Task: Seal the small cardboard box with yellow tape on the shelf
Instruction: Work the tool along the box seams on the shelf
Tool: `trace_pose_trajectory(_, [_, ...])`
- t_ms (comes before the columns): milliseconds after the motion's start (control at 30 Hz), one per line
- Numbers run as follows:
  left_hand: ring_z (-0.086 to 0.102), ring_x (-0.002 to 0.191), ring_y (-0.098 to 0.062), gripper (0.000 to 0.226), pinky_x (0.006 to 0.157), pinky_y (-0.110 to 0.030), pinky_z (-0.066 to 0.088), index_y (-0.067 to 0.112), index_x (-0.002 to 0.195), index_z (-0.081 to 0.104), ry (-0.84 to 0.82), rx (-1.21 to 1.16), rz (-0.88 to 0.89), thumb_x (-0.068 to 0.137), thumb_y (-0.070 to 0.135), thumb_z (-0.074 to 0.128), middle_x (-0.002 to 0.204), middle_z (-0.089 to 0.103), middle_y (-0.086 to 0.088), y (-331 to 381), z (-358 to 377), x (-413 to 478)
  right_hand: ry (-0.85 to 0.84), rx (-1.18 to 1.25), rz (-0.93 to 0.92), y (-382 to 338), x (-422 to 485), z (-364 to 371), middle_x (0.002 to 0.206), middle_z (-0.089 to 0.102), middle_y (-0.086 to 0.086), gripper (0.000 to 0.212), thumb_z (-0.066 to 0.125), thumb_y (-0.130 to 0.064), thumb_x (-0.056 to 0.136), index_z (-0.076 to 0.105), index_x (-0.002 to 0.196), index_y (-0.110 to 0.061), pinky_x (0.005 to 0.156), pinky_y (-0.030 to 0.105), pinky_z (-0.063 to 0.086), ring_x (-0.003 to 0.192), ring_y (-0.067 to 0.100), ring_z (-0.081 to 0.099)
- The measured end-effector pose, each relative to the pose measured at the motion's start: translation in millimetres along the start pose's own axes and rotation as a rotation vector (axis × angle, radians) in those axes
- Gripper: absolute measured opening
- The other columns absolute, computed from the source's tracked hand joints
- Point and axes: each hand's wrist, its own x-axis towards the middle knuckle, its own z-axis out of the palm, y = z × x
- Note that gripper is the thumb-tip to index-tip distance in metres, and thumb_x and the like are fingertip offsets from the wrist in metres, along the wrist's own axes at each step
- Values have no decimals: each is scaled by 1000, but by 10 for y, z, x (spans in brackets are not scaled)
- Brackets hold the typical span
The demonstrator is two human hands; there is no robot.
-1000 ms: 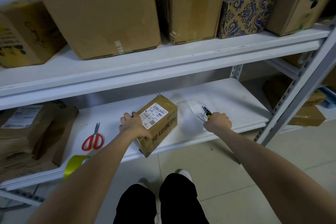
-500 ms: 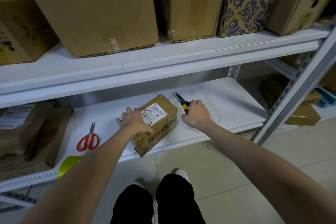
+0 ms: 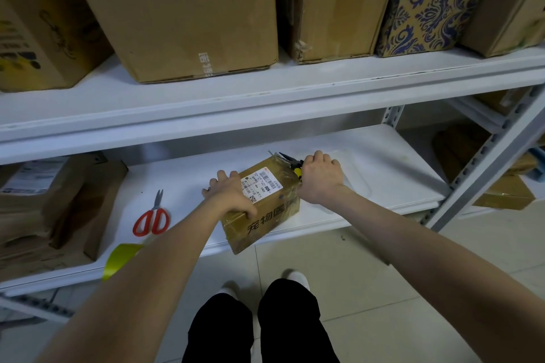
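Hands first: the left hand (image 3: 230,194) is clamped over the near left corner of the small box (image 3: 265,209), with fingers curled down its far side and thumb on the front face. The right hand (image 3: 320,180) is closed round a yellow-and-black handled tool (image 3: 290,160), pliers by the look of it, whose tips sit at the box's far right corner. The box stands at the front edge of the lower shelf (image 3: 383,162), one corner hanging over it. The yellow tape (image 3: 121,256) lies untouched at the front edge further left, half hidden by the forearm, and red scissors (image 3: 152,219) lie left of the box.

I'd judge this as preparation, not sealing yet. Done well, the left hand bears down so the box cannot slip off the edge, and the tool works only at that corner.

A white label (image 3: 261,184) on top carries a barcode, a QR square and digits reading "009" from here. Large black Chinese characters run along the front face.
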Motion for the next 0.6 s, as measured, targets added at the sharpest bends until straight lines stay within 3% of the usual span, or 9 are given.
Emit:
trace_pose_trajectory(333, [38, 120, -25, 96, 93, -39, 48, 20, 135, 29, 22, -25, 24, 58, 41, 83, 126, 36, -9, -3, 22, -35, -51, -29, -19, -163, 75, -91, 127, 47, 15, 65, 63, -39, 80, 43, 130, -2, 98, 37, 39, 118, 31, 46])
trace_pose_trajectory(467, [39, 119, -24, 96, 90, -37, 49, 21, 134, 30, 40, -17, 31, 58, 44, 82, 125, 38, -8, -7, 21, -43, -70, 124, 42, -146, 89, -69, 115, 53, 12, 40, 60, -23, 80, 52, 115, -6, 82, 34, 44, 105, 30, 54])
trace_pose_trajectory(567, [40, 118, -23, 95, 88, -35, 49, 22, 134, 31, 53, 1, 31, 57, 46, 82, 124, 39, -8, -16, 18, -55, -145, 350, 122, -146, 93, -76, 95, 59, 8, 9, 57, -14, 78, 51, 84, -11, 65, 31, 45, 88, 27, 59])
trace_pose_trajectory(600, [41, 118, -23, 95, 88, -35, 49, 22, 134, 32, 52, 2, 32, 57, 46, 82, 123, 40, -8, -16, 16, -57, -155, 396, 134, -142, 95, -80, 88, 58, 6, 9, 56, -12, 78, 48, 76, -13, 63, 30, 44, 84, 25, 59])
